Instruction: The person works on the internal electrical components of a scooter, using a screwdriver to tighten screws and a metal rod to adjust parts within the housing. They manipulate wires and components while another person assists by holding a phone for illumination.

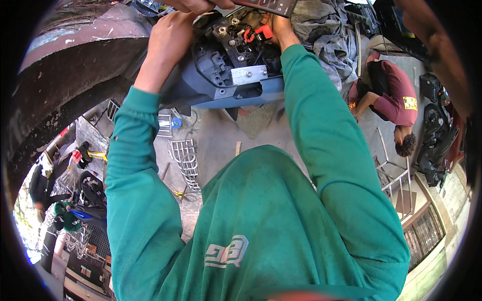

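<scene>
Left hand (168,37) rests with fingers curled against the dark plastic edge of the blue scooter body (236,90), gripping its rim. Right hand (281,30) reaches deep into the open compartment beside the red terminal cap (261,32); whether it grasps anything I cannot tell. Further right, a grey rag (321,35) lies bunched, and a person in a maroon shirt (396,98) crouches on the floor.

A motorcycle repair workshop, open to the street: a scooter's opened body (236,85) with exposed wiring and red connector (258,33), parked motorcycles (439,140), welded metal racks (186,163) on bare concrete floor (221,135), and another crouching person (391,100).
</scene>
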{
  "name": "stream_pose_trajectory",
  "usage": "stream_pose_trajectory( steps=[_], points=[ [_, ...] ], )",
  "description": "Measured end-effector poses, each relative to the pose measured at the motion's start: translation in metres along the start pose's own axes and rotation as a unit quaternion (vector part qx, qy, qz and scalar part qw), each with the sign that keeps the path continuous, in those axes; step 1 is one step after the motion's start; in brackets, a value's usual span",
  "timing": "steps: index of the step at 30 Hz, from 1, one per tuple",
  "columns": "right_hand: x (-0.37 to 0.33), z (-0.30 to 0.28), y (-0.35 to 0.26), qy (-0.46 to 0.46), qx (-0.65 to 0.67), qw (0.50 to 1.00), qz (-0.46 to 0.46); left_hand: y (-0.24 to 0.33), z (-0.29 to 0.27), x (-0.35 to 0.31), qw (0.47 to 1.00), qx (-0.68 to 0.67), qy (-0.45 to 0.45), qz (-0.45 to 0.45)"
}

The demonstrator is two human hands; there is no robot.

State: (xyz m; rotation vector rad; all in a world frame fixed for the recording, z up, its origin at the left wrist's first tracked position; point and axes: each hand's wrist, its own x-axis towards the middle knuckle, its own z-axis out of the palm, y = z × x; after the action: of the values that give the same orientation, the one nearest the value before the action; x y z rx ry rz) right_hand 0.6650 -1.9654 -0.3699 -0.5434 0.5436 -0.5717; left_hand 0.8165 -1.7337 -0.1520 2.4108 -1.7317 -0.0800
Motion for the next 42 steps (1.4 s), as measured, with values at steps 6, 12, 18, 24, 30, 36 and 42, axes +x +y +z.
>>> stream_pose_trajectory(
  steps=[6,12,18,24,30,36,42],
  points=[
    [0.010,0.000,0.003,-0.033,0.066,0.997,0.001,-0.003,-0.047,-0.020,0.998,-0.044,0.032,-0.040],
    [-0.004,0.020,-0.006,0.028,0.020,0.998,0.044,-0.031,-0.046,-0.002,0.999,0.034,-0.032,0.013],
    [0.001,0.017,-0.005,-0.017,0.030,0.999,0.024,-0.006,-0.028,-0.020,0.996,-0.070,0.047,-0.023],
    [0.021,-0.003,0.003,0.003,0.034,0.999,0.011,-0.003,-0.012,-0.014,0.995,-0.082,0.056,0.026],
    [0.021,-0.005,0.005,0.019,0.007,1.000,0.005,-0.005,-0.006,-0.012,0.998,-0.060,0.000,0.031],
    [0.007,0.001,-0.001,0.032,-0.034,0.999,0.017,-0.006,0.004,-0.009,0.996,-0.071,0.008,0.061],
    [-0.005,0.012,-0.010,0.043,-0.093,0.994,0.043,-0.009,0.008,-0.007,0.995,-0.063,-0.015,0.082]
  ],
)
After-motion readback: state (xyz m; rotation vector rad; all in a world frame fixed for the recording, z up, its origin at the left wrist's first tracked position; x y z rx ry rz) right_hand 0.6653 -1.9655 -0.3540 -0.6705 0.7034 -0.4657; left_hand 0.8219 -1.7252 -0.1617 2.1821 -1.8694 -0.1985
